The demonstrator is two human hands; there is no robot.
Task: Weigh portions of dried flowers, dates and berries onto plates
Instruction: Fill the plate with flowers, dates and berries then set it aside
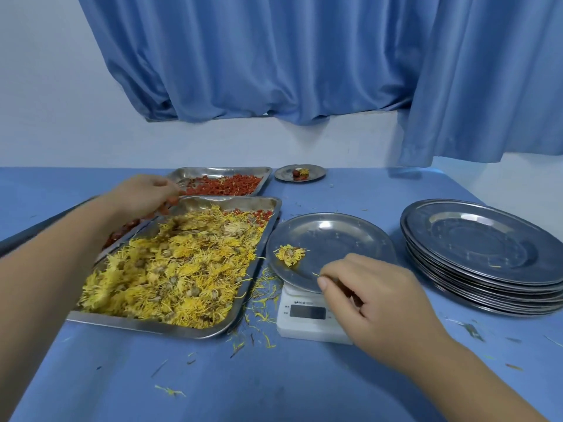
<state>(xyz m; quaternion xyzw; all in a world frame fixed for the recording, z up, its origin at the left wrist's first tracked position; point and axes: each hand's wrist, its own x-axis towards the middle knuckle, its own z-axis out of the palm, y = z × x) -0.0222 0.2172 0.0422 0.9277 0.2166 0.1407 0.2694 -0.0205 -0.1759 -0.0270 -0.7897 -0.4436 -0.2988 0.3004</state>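
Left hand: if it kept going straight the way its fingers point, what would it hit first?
Probably the red berries in the far tray, just ahead of the left hand; depth is unclear.

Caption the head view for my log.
Right hand pinches a yellow petal over the round steel plate on a white scale, beside a rectangular steel tray of yellow dried flowers.
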